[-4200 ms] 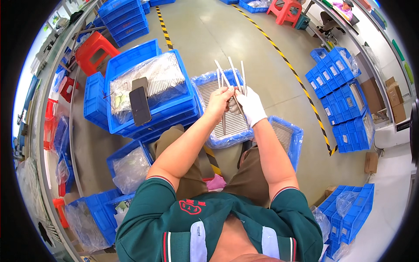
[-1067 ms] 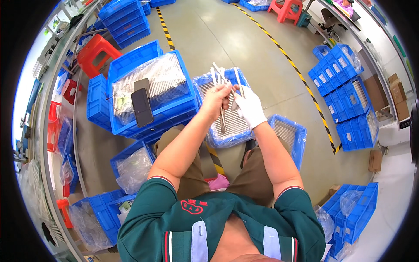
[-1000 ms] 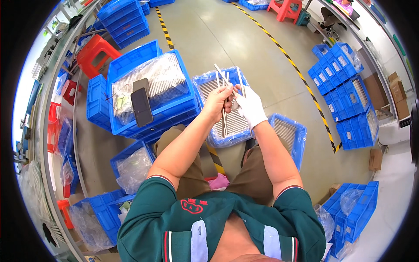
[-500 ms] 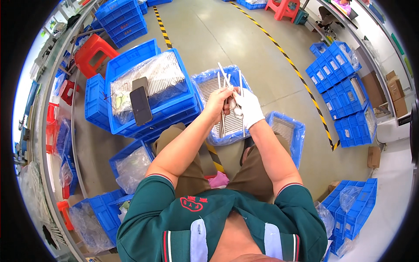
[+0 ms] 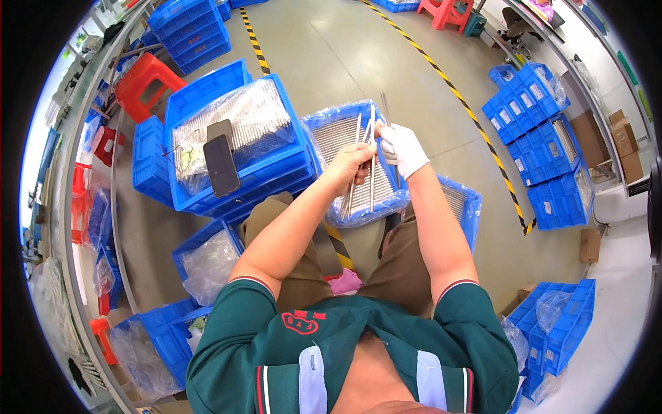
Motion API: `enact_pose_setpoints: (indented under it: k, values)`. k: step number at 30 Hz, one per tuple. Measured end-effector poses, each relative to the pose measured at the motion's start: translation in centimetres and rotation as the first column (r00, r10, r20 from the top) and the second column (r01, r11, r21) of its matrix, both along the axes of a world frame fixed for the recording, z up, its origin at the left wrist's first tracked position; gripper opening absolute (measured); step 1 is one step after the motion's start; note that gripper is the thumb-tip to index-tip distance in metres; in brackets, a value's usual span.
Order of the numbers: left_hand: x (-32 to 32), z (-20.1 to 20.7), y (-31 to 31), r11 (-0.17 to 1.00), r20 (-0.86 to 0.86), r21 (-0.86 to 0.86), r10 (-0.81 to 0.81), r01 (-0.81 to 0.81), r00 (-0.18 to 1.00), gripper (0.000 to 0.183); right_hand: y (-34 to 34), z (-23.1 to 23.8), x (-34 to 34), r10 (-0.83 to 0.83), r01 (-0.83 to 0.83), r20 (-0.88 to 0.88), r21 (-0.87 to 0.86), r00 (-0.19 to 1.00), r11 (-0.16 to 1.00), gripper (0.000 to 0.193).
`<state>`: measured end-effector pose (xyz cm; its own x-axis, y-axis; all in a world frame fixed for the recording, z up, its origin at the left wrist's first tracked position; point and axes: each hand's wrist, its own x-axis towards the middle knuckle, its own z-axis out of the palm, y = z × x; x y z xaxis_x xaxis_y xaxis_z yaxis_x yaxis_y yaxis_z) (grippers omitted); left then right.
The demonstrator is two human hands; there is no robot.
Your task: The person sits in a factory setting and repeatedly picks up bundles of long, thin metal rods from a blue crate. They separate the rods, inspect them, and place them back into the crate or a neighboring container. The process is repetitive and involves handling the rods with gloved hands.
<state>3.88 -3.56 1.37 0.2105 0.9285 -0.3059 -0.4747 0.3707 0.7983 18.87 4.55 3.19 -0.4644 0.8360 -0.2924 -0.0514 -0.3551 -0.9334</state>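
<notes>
Straight ahead, bin [image 5: 358,219] with rods [image 5: 336,134] in it; second bin [image 5: 472,214] just right of it; crate stack [image 5: 276,176] left, phone [image 5: 221,167] over its top; stool [image 5: 141,86] beyond stack; far right, piled crates [image 5: 543,153], with floor tape [image 5: 470,116] running between them and the bins.

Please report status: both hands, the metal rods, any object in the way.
Bare left hand gripping several thin silvery metal rods. White-gloved right hand holding at least one. Blue plastic crate beneath; black rectangular phone off left, not obstructing.
</notes>
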Motion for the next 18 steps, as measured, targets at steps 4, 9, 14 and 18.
enact_pose_setpoints:
  k: [4, 9, 14, 18]
  values:
    - [1.2, -0.5, 0.1, 0.995, -0.016, 0.0, -0.096, 0.096, 0.995, 0.021, 0.5, -1.5, -0.8, -0.214, 0.183, 0.127, 0.218, 0.968, 0.959, 0.022]
    - [1.4, -0.4, 0.5, 0.998, 0.049, -0.041, -0.048, 0.05, 0.998, 0.022, 2.1, -4.6, -1.4, -0.474, 0.401, 0.108, 0.392, 0.874, 0.828, 0.023]
    - [2.6, 0.4, -2.2, 0.939, 0.153, -0.131, -0.299, 0.319, 0.942, 0.026, 7.6, -6.1, 2.3, -0.714, 0.713, -0.058, 0.159, 0.697, 0.683, 0.022]
    - [-0.1, -0.2, -0.7, 0.975, 0.264, -0.024, -0.208, 0.222, 0.942, 0.027, 7.3, -3.2, 3.4, -0.648, 0.647, -0.059, 0.165, 0.76, 0.744, 0.022]
